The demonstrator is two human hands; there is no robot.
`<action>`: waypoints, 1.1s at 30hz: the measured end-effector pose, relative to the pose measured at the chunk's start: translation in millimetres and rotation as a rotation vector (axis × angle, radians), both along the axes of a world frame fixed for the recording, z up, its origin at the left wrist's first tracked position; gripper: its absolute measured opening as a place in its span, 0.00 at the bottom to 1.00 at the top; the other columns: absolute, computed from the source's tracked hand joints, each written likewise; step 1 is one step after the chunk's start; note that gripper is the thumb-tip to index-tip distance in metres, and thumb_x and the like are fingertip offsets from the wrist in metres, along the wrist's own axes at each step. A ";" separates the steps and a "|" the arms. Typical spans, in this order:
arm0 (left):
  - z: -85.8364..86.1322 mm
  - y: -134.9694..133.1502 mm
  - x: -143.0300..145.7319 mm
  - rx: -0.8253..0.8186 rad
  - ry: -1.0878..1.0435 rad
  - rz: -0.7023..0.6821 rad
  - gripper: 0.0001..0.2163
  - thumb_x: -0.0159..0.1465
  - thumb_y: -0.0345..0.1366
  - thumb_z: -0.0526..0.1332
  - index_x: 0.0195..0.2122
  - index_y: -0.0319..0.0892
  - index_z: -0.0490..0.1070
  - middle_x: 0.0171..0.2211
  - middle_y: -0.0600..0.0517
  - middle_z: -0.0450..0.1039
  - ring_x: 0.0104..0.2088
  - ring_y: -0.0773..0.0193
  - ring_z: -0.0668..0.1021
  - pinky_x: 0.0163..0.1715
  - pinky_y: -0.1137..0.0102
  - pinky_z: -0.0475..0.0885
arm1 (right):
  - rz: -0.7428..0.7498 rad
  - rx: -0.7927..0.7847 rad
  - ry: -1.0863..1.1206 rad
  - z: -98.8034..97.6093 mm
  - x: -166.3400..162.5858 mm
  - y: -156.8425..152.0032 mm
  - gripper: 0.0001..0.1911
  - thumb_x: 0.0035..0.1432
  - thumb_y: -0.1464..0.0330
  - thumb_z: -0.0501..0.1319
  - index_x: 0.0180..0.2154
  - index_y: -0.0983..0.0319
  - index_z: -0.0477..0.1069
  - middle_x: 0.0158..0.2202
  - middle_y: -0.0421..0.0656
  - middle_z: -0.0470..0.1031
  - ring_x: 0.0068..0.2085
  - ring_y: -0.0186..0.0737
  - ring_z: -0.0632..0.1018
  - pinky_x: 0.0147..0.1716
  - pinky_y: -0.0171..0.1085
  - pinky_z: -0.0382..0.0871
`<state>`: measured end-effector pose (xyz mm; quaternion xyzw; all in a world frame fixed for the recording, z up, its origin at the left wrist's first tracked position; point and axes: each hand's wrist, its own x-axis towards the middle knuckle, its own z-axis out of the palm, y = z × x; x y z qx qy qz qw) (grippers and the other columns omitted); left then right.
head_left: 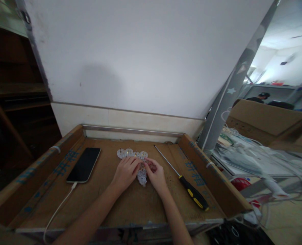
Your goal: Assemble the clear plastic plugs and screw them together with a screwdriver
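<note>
My left hand [127, 170] and my right hand [154, 172] meet over the middle of a cardboard-lined surface. Their fingers are closed together around a small clear plastic piece, mostly covered by the fingertips; its exact kind is too small to tell. Just below the fingers lies another clear plastic part [141, 177] with small holes. Beyond my hands, several round clear plastic pieces [120, 153] with yellowish centres sit in a row, partly hidden by the left fingers. To the right, a screwdriver [191, 191] with a black and yellow handle lies slantwise.
A black-screened phone [84, 165] with a white cable [57, 209] lies at the left. Raised cardboard walls [212, 173] border the work surface. Right of it, a table holds plastic bags [248, 156] and cables, with a large cardboard box [270, 119] behind. A person [260, 97] is farther back.
</note>
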<state>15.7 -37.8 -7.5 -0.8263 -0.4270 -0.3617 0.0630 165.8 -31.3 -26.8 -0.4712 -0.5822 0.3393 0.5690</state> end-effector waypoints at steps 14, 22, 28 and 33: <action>-2.2 1.6 -18.3 -0.287 0.040 0.065 0.08 0.59 0.35 0.60 0.40 0.50 0.74 0.41 0.53 0.75 0.44 0.56 0.72 0.45 0.59 0.63 | -0.225 -0.145 0.238 0.8 13.6 4.3 0.27 0.43 0.52 0.64 0.39 0.65 0.73 0.28 0.45 0.76 0.20 0.34 0.71 0.15 0.32 0.64; -2.2 2.6 -15.2 -0.335 0.052 0.026 0.06 0.62 0.35 0.59 0.36 0.49 0.74 0.40 0.54 0.75 0.44 0.56 0.72 0.44 0.60 0.62 | -0.196 -0.253 0.407 6.5 13.6 3.0 0.30 0.40 0.47 0.63 0.37 0.64 0.70 0.27 0.42 0.74 0.15 0.33 0.72 0.10 0.30 0.61; -1.2 3.4 -13.6 -0.275 -0.113 0.046 0.05 0.62 0.32 0.58 0.37 0.46 0.71 0.36 0.54 0.76 0.40 0.59 0.75 0.43 0.62 0.64 | -0.137 -0.221 0.449 12.2 11.9 2.3 0.31 0.39 0.51 0.66 0.43 0.63 0.68 0.28 0.42 0.76 0.19 0.37 0.75 0.14 0.32 0.65; 2.2 1.5 -10.3 -0.039 -0.205 0.029 0.04 0.61 0.31 0.58 0.37 0.43 0.70 0.34 0.52 0.76 0.37 0.59 0.75 0.40 0.64 0.67 | -0.037 -0.181 0.406 13.9 4.2 0.9 0.28 0.36 0.57 0.69 0.41 0.63 0.71 0.32 0.45 0.77 0.22 0.38 0.76 0.16 0.32 0.66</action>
